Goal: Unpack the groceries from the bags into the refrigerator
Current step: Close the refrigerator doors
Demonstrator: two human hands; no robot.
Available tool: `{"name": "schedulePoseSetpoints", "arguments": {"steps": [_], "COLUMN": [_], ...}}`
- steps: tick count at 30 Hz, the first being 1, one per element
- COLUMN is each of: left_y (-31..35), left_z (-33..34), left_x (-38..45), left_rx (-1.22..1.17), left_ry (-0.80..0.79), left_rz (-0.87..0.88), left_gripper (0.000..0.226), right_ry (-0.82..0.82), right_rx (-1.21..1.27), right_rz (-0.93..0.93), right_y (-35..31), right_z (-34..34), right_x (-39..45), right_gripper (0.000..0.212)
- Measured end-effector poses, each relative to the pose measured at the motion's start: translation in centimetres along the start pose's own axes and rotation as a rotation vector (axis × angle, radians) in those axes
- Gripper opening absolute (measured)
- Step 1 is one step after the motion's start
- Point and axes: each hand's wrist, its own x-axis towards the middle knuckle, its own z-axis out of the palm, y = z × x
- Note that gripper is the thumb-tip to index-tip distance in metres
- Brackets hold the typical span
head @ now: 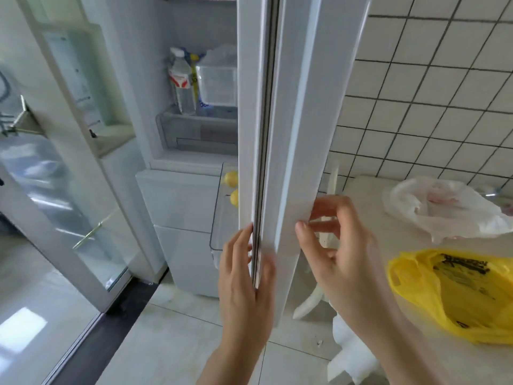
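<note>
The refrigerator door (294,134) stands edge-on right in front of me, its dark gasket strip running down the middle; my left hand (244,276) lies flat along the door's left face with the fingers straight, the thumb on the near edge; my right hand (338,245) sits on the door's right side, thumb pressing the panel and the other fingers curled behind its edge, so it grips the door; left of the door the refrigerator (177,151) is open: a water bottle (181,81) stands upright on a shelf just beside a clear plastic box (218,81), and lower down 2 lemons (231,179) show at the door's edge above a clear drawer (218,218); to my right, on the pale table (366,201), a yellow bag (455,295) lies near me and a white bag (441,207) lies farther back, the 2 apart; behind them is a white tiled wall (444,93); far left stands a glass sliding door (55,162)
</note>
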Motion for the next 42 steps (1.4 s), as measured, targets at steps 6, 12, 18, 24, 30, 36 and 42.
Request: {"name": "schedulePoseSetpoints", "arguments": {"steps": [6,12,18,24,30,36,42], "left_y": [-2.3,-4.8,-7.6,-10.3,-13.2,-17.1,-19.9], "left_z": [-5.9,-11.9,-17.1,-20.5,-21.8,-22.6,-23.1], "left_x": [2.0,5.1,8.7,12.9,17.9,23.7,30.7], "left_rx": [0.008,-0.011,0.034,0.041,0.000,-0.131,-0.114], "left_ry": [0.058,0.042,-0.040,-0.055,0.042,0.101,0.219], "left_rz": [-0.042,-0.099,-0.120,-0.191,-0.221,-0.192,-0.173], "left_gripper": [0.045,0.050,0.061,0.065,0.057,0.058,0.050], "right_ry": [-0.102,-0.083,-0.088,-0.085,-0.083,-0.045,-0.017], "right_rx": [0.084,0.141,0.088,0.040,-0.066,-0.186,-0.281], "right_rz": [0.007,0.007,-0.025,-0.067,-0.166,-0.293,-0.411], "right_y": [-2.8,-5.5,-7.4,-8.3,-8.3,-7.2,-5.0], "right_z": [6.6,13.9,20.5,26.6,31.3,35.5,39.6], "right_x": [0.7,1.6,3.1,5.7,9.5,14.1,19.6], "right_gripper": [0.040,0.054,0.057,0.054,0.060,0.060,0.049]}}
